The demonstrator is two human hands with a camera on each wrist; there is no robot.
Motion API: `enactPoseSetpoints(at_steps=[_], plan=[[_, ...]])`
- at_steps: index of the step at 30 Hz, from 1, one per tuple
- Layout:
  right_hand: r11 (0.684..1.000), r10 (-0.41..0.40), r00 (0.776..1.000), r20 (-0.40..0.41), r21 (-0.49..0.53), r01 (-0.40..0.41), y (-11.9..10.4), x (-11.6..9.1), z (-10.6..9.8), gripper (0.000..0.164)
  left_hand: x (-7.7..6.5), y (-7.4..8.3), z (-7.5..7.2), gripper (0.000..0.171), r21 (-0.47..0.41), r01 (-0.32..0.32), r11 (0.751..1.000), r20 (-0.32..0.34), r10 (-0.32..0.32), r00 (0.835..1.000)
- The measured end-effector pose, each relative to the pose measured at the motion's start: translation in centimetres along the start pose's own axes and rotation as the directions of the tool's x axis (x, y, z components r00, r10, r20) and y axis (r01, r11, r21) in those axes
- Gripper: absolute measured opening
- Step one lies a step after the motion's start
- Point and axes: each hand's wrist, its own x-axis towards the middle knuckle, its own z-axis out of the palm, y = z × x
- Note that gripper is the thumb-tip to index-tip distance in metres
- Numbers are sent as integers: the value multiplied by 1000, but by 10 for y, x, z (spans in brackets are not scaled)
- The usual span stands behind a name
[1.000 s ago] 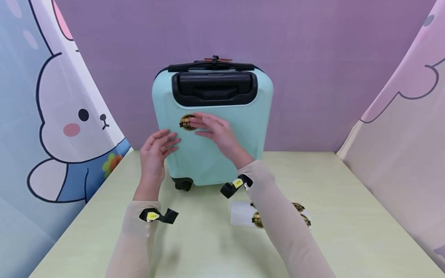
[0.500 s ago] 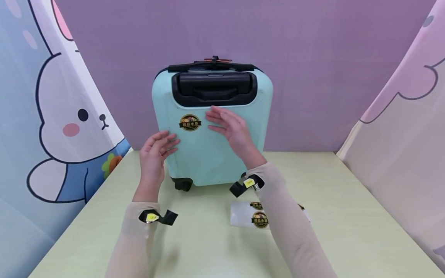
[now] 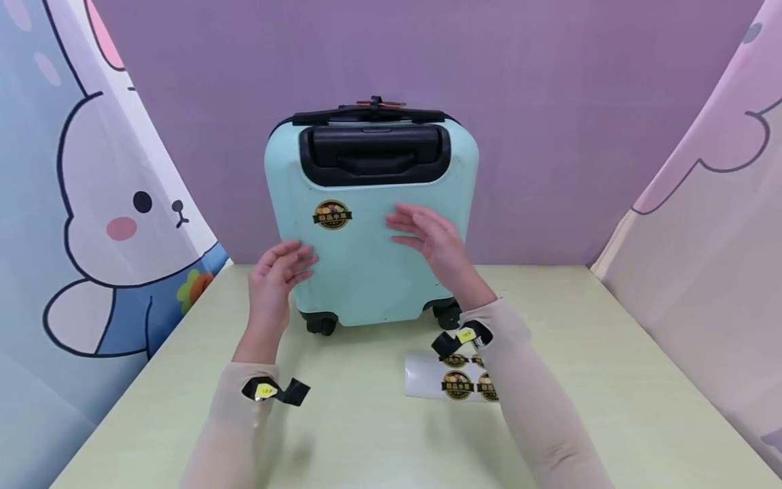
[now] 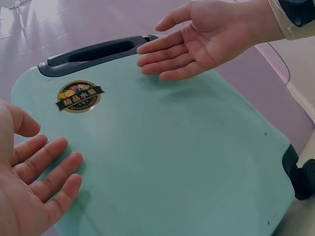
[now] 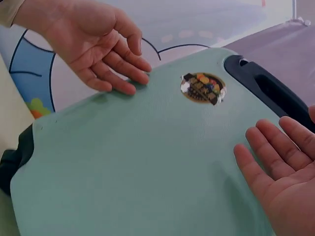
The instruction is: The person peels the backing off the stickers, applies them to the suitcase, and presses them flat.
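Observation:
A mint-green suitcase point(image 3: 373, 265) stands upright on its wheels, its black handle recess facing me. One round black-and-gold sticker point(image 3: 332, 214) lies flat on the upper left of its face; it also shows in the left wrist view as a fruit-printed sticker point(image 4: 79, 97). My left hand point(image 3: 276, 282) is at the suitcase's left edge, fingers loosely extended and holding nothing. My right hand point(image 3: 435, 248) hovers before the right half of the face, fingers relaxed, with nothing in them. In the right wrist view its palm point(image 5: 290, 182) is turned up toward the camera.
On the table point(image 3: 348, 421), in front of the suitcase at right, lies a white sheet of matching stickers point(image 3: 423, 375), partly hidden by my right forearm. A purple backdrop point(image 3: 537, 136) stands close behind the suitcase. Printed cloths point(image 3: 122, 183) hang at both sides.
My right hand has moved off the sticker, to the right and slightly down, uncovering it fully. My left hand has dropped a little. The suitcase stays in place.

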Motion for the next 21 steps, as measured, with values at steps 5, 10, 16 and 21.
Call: enactPoseSetpoints(at_steps=[5,10,16,21], plan=[[997,45,999,-7,-64,-46,0,-16,-15,38,-7,-12,-4,17,65,23,998,25,-24,999],[986,105,994,-27,-127,-107,3,-32,-26,42,-13,-26,-3,22,105,32,994,59,-39,997],[974,157,986,-57,-156,-164,6,-49,-35,42,-19,-40,6,27,136,71,988,104,-85,991],[954,220,973,-69,-192,-229,11,-62,-41,42,-24,-50,10,28,145,120,982,128,-139,982]])
